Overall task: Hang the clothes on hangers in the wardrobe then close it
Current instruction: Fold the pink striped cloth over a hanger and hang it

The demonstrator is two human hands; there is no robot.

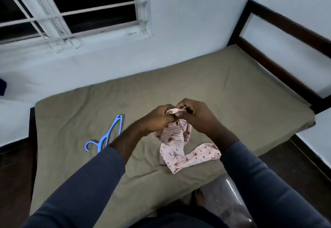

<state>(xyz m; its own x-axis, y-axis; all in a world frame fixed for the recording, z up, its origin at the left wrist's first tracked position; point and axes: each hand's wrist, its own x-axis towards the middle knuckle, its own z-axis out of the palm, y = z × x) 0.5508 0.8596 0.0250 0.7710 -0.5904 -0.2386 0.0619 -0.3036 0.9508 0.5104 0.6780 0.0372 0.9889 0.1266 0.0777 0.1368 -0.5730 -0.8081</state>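
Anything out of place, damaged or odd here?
Nothing stands out. The left hand and right hand grip the bunched pink striped floral garment, its end trailing on the olive bed; the blue plastic hanger lies flat nearby.

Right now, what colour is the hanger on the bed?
Light blue hanger, clearest in the head view.

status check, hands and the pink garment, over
Left hand and right hand both grip pink garment above bed. Blue hanger untouched. Nothing in the way.

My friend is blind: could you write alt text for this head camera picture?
The left hand and right hand pinch a pink striped garment above an olive-sheeted bed, its end trailing on the sheet. A blue hanger lies to their left.
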